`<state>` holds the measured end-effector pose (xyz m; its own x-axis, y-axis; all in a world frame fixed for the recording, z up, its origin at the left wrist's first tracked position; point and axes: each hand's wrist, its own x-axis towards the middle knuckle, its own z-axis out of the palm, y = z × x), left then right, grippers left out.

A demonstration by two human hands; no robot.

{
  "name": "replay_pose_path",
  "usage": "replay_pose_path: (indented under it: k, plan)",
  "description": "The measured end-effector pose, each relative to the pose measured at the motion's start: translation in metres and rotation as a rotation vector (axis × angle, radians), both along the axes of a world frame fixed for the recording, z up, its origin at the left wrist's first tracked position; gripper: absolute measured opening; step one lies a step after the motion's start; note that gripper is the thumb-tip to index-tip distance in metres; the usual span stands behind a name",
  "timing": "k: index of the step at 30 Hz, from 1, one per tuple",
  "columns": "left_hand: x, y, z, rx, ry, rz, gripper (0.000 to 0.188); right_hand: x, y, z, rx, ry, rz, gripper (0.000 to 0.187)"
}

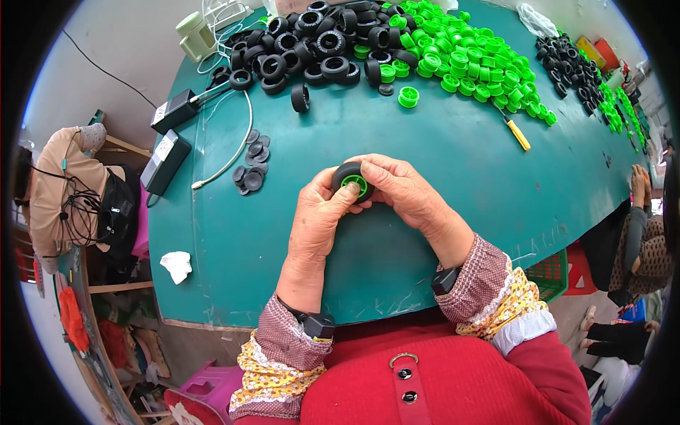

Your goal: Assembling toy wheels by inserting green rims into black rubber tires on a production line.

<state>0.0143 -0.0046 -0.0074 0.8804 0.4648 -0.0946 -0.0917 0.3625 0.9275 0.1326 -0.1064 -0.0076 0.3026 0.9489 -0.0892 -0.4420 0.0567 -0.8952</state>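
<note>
Over the middle of the green table, a small black toy tyre with a bright green wheel rim inside it is held between both hands. My left hand grips it from the left, the thumb pressing on the green rim. From the right, my right hand closes round the tyre, its thumb along the top edge. Fingers of both hands curl underneath, and the wheel's far side is hidden by them.
Black tyres and green rims lie heaped at the back. A yellow-handled tool lies right of centre. Black discs, a pale cable and black power adapters lie left. Another person sits far right.
</note>
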Motion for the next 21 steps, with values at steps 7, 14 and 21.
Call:
replay_pose_path:
  k: [7, 14, 21]
  plan:
    - [0.003, -0.009, 0.004, 0.040, 0.028, 0.055, 0.025, -0.017, 0.004, -0.003, -0.015, 0.194, -0.132, 0.039]
    - [0.005, -0.010, -0.003, 0.168, 0.022, 0.051, 0.025, -0.020, 0.000, -0.001, 0.033, 0.139, -0.193, 0.035]
    - [0.005, -0.007, 0.000, 0.206, 0.043, 0.065, 0.022, -0.016, 0.003, 0.000, 0.073, 0.148, -0.127, 0.035]
